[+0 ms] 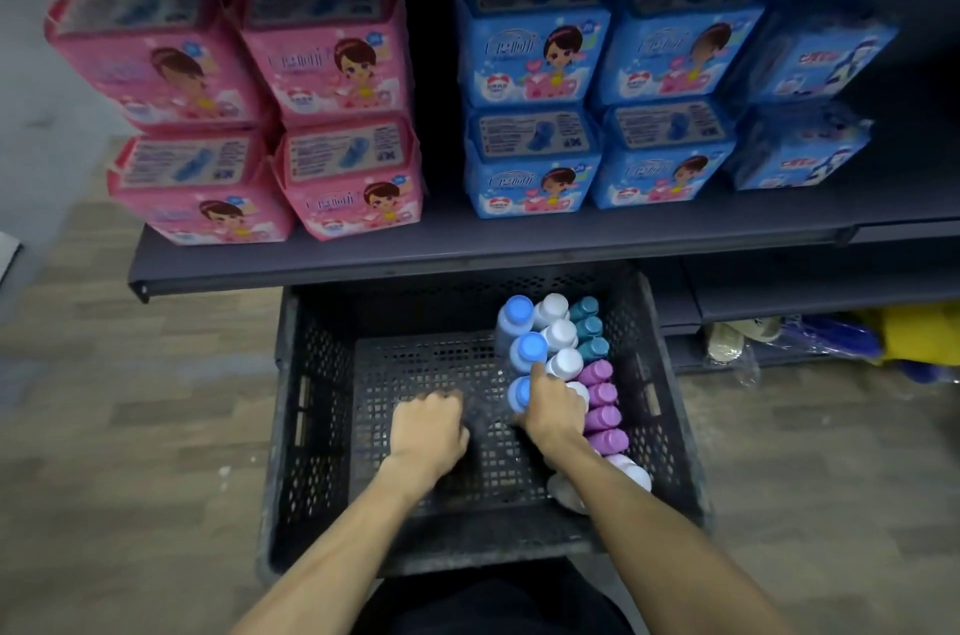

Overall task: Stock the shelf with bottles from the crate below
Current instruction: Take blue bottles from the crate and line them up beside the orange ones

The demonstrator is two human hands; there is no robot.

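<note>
1. Your right hand (551,410) is down in the black crate (311,426). Its grip is wrapped round the nearest blue-capped bottle (519,392), and one finger points up at the next blue cap.
2. Your left hand (427,426) is in the crate too, over the bare left part of the crate floor. Its fingers are curled into a fist and you hold nothing in it.
3. The bottles stand in rows on the right side of the crate. There are blue-capped bottles, white-capped bottles (558,334), teal bottles (589,327) at the far right, and purple bottles (602,408) at the near right. No writing shows on them, as you see only their tops.
4. The crate sits on the floor, partly under the dark shelf (467,247).
5. On the shelf, pink packs (332,62) are stacked two high on the left. Blue packs (530,57) are stacked two high on the right. Each pack shows a cartoon girl and some writing, but it is too blurry to read.
6. Between the pink and blue packs there is a dark gap on the shelf.
7. The front edge of the shelf hangs over the back of the crate, right above the far bottles.
8. To the right, on a low shelf, lie some blue and yellow things (904,333) in clear bags.
</note>
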